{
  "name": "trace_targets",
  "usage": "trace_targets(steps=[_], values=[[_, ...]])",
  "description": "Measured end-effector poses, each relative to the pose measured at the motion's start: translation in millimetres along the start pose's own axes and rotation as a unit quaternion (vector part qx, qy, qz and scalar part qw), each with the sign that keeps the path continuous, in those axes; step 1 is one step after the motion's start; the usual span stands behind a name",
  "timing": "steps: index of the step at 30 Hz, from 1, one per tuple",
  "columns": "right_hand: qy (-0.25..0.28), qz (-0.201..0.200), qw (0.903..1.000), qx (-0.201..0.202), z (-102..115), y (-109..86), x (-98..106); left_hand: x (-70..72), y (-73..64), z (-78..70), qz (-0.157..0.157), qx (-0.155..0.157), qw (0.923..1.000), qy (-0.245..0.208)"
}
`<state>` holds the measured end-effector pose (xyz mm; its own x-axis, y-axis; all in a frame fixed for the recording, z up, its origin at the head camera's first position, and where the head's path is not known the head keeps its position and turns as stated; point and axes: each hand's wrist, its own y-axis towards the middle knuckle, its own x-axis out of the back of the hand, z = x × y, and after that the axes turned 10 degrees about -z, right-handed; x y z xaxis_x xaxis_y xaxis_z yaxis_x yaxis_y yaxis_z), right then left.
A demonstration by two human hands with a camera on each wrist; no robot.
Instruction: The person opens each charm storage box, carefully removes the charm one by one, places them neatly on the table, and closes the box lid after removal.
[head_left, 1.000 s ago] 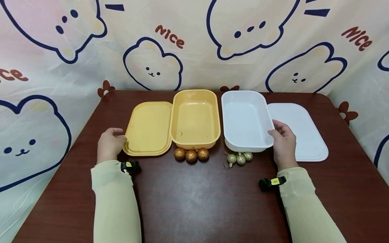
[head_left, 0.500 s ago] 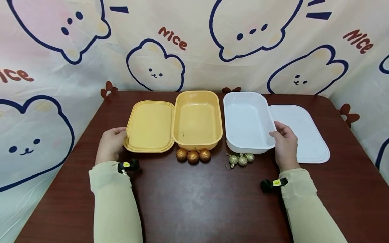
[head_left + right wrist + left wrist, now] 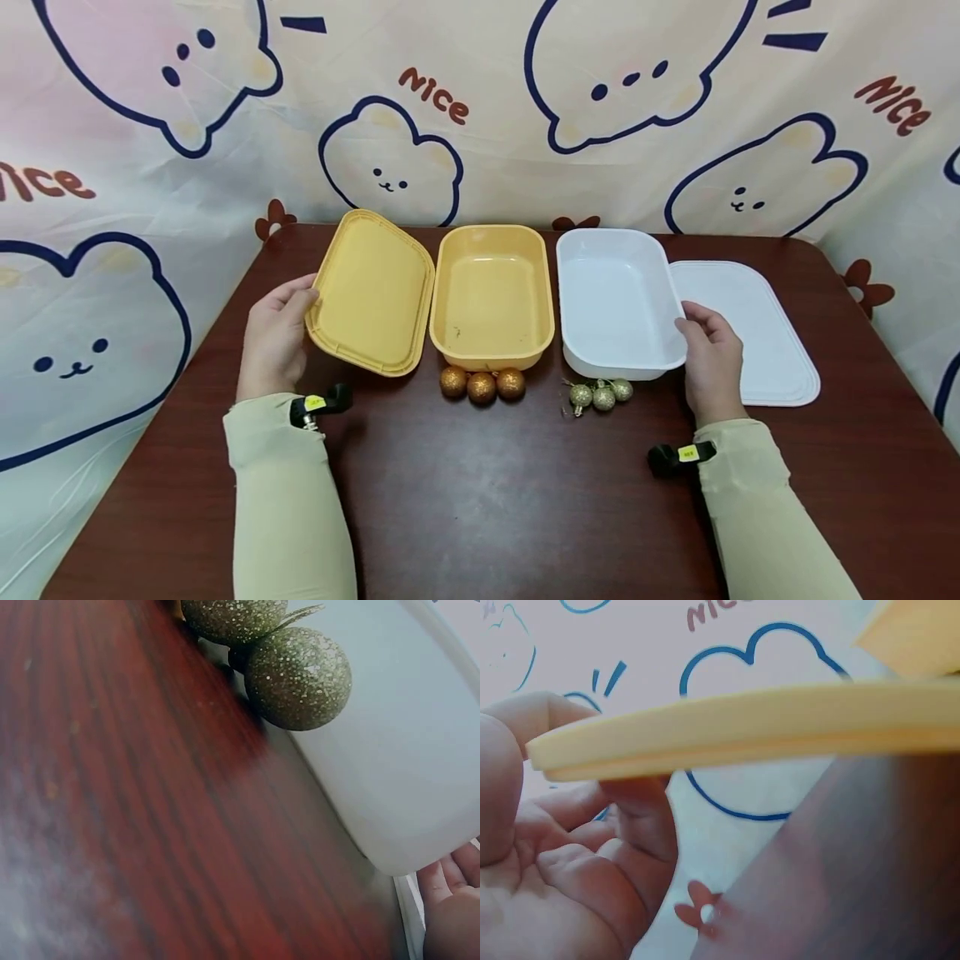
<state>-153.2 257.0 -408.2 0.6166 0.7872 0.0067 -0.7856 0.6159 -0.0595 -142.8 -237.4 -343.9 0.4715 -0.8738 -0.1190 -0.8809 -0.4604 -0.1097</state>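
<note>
In the head view, my left hand [image 3: 276, 337] pinches the left edge of the yellow lid [image 3: 371, 292], which is tilted with that side raised off the table. The left wrist view shows the lid's rim [image 3: 742, 727] edge-on between thumb and fingers. Just right of the lid stands the open yellow box [image 3: 491, 300]. My right hand [image 3: 712, 358] holds the right wall of the open white box [image 3: 618, 296] near its front corner. Three copper glitter balls [image 3: 482, 387] lie before the yellow box. Before the white box are three pale gold glitter balls [image 3: 603, 397], two of them large in the right wrist view.
A white lid [image 3: 750, 333] lies flat on the dark wooden table [image 3: 495, 500], right of the white box and partly behind my right hand. A printed cloth [image 3: 510, 183] hangs along the table's back and side edges.
My left hand has lifted the left side of the yellow lid, which has gone from flat on the table to tilted. The right hand stays at the white box.
</note>
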Motion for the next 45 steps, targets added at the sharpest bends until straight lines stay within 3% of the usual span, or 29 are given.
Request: trace_targets(steps=[4,7,12,15,17,20,24,28,34,37,41,45], values=[[0.022,-0.010,0.9997,0.002,7,-0.5,-2,-11.4,-4.5,-6.7,-0.036,-0.030,0.9989,-0.005],[0.040,-0.028,0.9987,0.011,12,-0.6,-2,-21.2,-8.9,-12.9,-0.069,-0.058,0.9956,0.026],[0.041,-0.067,0.9952,0.059,24,-8.0,-2,-34.4,-17.8,-18.2,-0.111,-0.121,0.9775,0.132],[0.059,-0.061,0.9906,0.107,39,-22.4,-8,-40.6,-23.5,-20.5,-0.121,-0.141,0.9697,0.159],[0.089,-0.026,0.9857,0.141,52,-35.7,-16,-43.8,-26.3,-21.4,-0.126,-0.148,0.9678,0.160],[0.094,0.072,0.9743,0.192,71,-58.5,-37,-47.2,-28.5,-22.9,-0.133,-0.162,0.9653,0.156],[0.053,0.209,0.9459,0.243,90,-86.6,-74,-49.9,-30.6,-25.1,-0.130,-0.172,0.9644,0.153],[0.034,0.293,0.9211,0.254,105,-109.4,-114,-51.1,-32.6,-26.4,-0.124,-0.168,0.9668,0.148],[-0.032,0.352,0.9005,0.253,124,-135.4,-165,-53.4,-35.6,-27.9,-0.128,-0.180,0.9648,0.143],[-0.038,0.379,0.8952,0.232,134,-146.7,-185,-56.8,-37.9,-29.5,-0.126,-0.197,0.9607,0.150],[-0.036,0.400,0.8948,0.194,144,-157.7,-205,-63.5,-41.7,-30.5,-0.118,-0.218,0.9544,0.166],[-0.044,0.400,0.9003,0.165,152,-164.0,-218,-71.3,-46.2,-29.0,-0.102,-0.235,0.9511,0.173]])
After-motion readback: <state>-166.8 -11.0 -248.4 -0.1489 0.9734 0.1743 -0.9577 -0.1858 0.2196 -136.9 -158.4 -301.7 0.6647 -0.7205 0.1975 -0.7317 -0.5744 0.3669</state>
